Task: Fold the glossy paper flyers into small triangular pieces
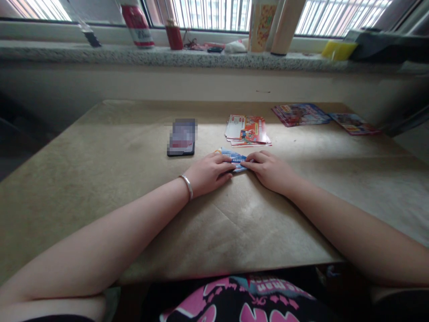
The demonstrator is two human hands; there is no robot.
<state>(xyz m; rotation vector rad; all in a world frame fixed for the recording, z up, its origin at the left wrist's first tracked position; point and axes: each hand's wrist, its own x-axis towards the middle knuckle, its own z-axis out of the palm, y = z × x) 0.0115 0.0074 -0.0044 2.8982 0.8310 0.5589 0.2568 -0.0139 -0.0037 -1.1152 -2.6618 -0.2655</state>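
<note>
A small folded blue printed paper (235, 158) lies on the brown table (110, 161) at the centre. My left hand (209, 173), with a silver bracelet on the wrist, presses its fingers on the paper's left end. My right hand (270, 169) pinches the paper's right end with fingers pressed together. Both hands rest on the tabletop.
A dark phone (182, 137) lies left of the paper. A stack of red and white leaflets (247, 130) sits just behind it. More coloured leaflets (300, 114) lie at the back right. The windowsill (100, 53) behind holds a red can (137, 24), cups and boxes.
</note>
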